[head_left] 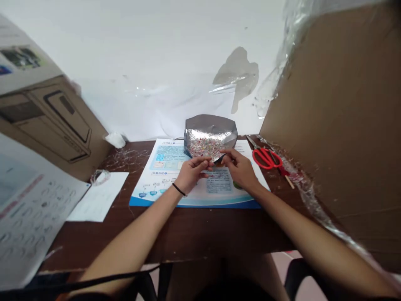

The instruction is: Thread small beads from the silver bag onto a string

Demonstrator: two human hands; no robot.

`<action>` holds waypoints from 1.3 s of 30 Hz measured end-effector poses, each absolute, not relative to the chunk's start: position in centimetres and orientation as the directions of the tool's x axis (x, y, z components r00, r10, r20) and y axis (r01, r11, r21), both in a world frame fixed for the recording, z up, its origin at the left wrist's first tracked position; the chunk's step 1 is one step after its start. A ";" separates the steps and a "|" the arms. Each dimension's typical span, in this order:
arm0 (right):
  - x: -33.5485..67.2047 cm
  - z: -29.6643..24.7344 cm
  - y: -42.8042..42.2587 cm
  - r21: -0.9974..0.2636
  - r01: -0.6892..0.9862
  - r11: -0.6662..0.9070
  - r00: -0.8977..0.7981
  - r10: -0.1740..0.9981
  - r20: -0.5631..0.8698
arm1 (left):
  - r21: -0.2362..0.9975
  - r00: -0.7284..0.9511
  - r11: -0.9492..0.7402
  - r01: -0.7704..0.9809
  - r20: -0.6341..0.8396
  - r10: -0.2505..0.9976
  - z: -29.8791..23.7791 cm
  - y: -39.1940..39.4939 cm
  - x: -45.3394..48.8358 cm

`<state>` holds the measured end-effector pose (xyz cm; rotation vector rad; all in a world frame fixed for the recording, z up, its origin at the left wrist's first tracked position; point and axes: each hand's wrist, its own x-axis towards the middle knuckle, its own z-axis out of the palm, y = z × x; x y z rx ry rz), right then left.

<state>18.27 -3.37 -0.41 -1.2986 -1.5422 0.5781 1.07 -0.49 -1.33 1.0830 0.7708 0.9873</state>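
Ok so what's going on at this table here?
Someone has both hands together over a printed sheet. The right hand seems to pinch a small dark thing; the left hand's fingertips are close by, their grip unclear. Just beyond, an open silver bag holds tiny colourful bits, perhaps beads. Red-handled scissors lie to the right.

Two hands (189,173) (242,169), one silvery bag (210,122), one blue-edged sheet (184,189), one pair of scissors (266,154)
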 end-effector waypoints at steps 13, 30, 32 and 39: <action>17.9 -0.8 -3.9 -0.505 0.767 0.395 -0.011 0.796 0.605 | 0.901 0.550 0.328 -0.283 -0.127 0.825 -1.7 0.1 1.4; 17.6 -1.2 -4.3 -0.401 0.814 0.420 -0.063 0.751 0.657 | 0.887 0.660 0.362 -0.289 -0.090 0.746 -2.0 0.3 1.4; 17.7 -1.1 -4.5 -0.405 0.812 0.421 -0.060 0.749 0.659 | 0.890 0.660 0.348 -0.295 -0.074 0.747 -2.1 0.2 1.6; 17.9 -1.3 -4.6 -0.350 0.801 0.485 -0.111 0.695 0.710 | 0.892 0.646 0.337 -0.300 -0.070 0.760 -2.1 0.1 1.9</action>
